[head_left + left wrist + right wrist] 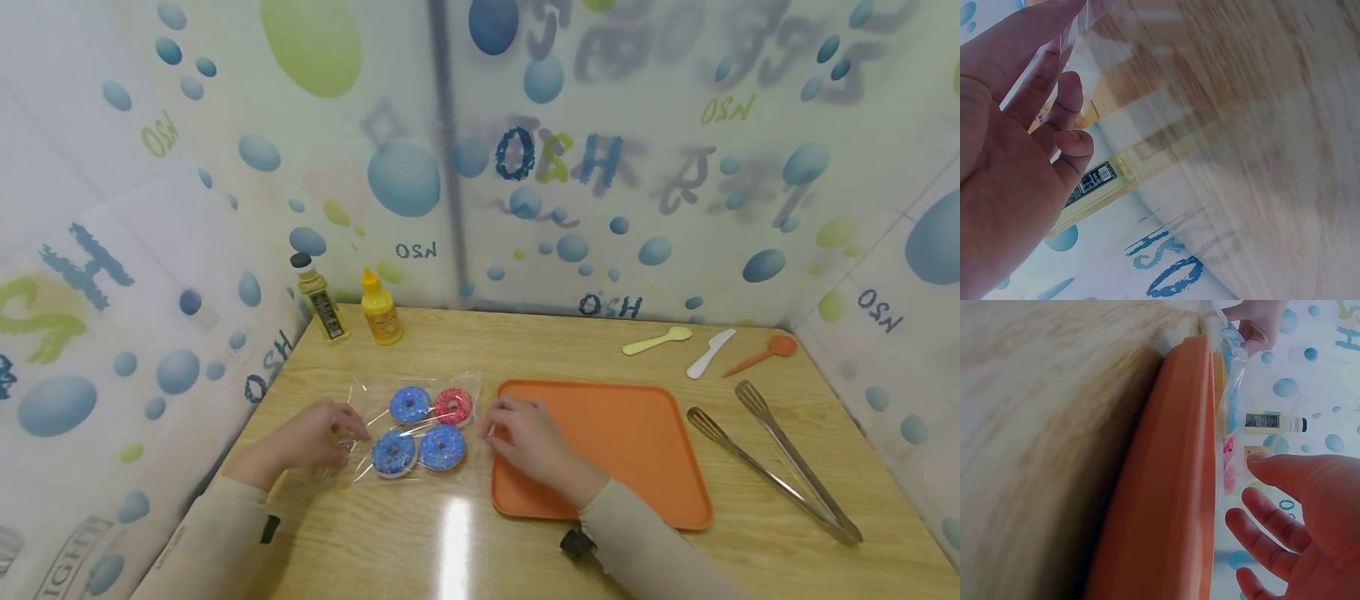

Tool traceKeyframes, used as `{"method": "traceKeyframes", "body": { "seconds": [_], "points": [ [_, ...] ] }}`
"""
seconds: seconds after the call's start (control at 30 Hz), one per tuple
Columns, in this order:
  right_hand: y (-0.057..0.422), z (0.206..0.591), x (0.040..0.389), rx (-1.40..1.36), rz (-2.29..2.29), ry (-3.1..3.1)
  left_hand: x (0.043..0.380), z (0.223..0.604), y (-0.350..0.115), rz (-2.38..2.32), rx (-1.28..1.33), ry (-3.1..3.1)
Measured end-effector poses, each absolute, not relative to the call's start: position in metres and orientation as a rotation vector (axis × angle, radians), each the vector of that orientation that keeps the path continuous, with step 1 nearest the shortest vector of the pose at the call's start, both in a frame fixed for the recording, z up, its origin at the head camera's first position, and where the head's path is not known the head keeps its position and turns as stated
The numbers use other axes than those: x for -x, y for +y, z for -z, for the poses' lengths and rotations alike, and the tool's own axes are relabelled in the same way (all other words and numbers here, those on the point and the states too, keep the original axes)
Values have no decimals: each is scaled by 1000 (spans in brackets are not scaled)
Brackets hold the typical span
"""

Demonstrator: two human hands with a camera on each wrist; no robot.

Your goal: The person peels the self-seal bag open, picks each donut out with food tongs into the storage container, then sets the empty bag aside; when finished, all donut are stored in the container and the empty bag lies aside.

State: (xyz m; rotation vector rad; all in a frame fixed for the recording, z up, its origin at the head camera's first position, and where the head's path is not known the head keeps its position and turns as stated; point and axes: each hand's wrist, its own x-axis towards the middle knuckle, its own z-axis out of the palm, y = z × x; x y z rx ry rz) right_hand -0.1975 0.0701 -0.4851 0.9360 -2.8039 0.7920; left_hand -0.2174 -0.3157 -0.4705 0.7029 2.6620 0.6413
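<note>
Three blue doughnuts (442,447) and one red doughnut (453,406), all with sprinkles, lie in a clear plastic bag (363,467) on the table. At the bag's left end, my left hand (318,433) pinches the plastic between thumb and fingers; the left wrist view shows the film (1088,22) at its fingertips. My right hand (536,442) hovers over the left side of an orange tray (622,450), close to the bag's right edge. In the right wrist view its fingers (1266,544) are loosely spread and nothing is held.
A bottle of yellowish liquid (322,300) and a yellow squeeze bottle (382,310) stand at the back left. Right of the tray lie metal tongs (791,458). Behind them are a yellow spoon (657,340), a white knife (710,353) and an orange spoon (761,356). Patterned curtains enclose the table.
</note>
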Motion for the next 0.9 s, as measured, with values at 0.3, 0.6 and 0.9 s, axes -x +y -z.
{"method": "traceKeyframes", "body": {
  "seconds": [0.3,0.6,0.9],
  "points": [
    [79,487,193,-915,-758,-2814,217,469,-316,-637,-716,2659],
    [83,485,188,-926,-792,-2794,218,467,-315,-630,-706,2655],
    [79,479,194,-947,-900,-2764,217,466,-312,-643,-652,2643]
  ]
}}
